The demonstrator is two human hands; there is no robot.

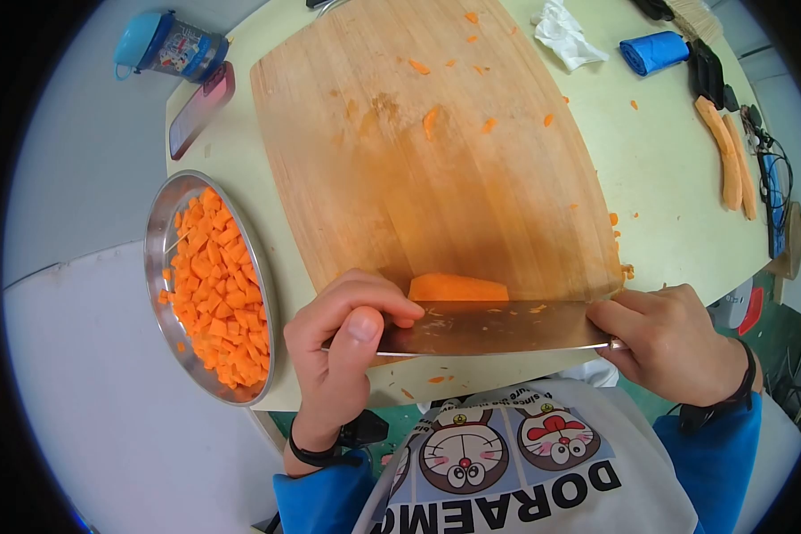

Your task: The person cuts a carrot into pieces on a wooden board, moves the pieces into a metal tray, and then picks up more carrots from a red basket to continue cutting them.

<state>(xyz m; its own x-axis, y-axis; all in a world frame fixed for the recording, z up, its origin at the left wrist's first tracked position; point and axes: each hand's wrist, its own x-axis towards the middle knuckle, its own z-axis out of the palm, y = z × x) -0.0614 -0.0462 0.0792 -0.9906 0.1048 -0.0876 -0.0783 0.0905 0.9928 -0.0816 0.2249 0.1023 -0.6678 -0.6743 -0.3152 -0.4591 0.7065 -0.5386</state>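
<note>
A wide-bladed knife (498,327) lies level across the near edge of the wooden cutting board (418,178). My right hand (667,334) is closed round its handle end at the right. At the left, my left hand (351,329) pinches the other end of the blade between thumb and fingers. Small orange bits cling to the blade. Just beyond the blade, a piece of carrot (458,287) rests on the board, its lower side hidden by the knife. Left of my left hand stands a metal dish (265,267) of diced carrot (214,294).
A phone (202,111) and a blue-lidded jar (173,49) are at the upper left. Crumpled tissue (568,36), a blue roll (654,53) and long peeled carrots (725,156) lie on the table's right side. Carrot scraps are scattered over board and table.
</note>
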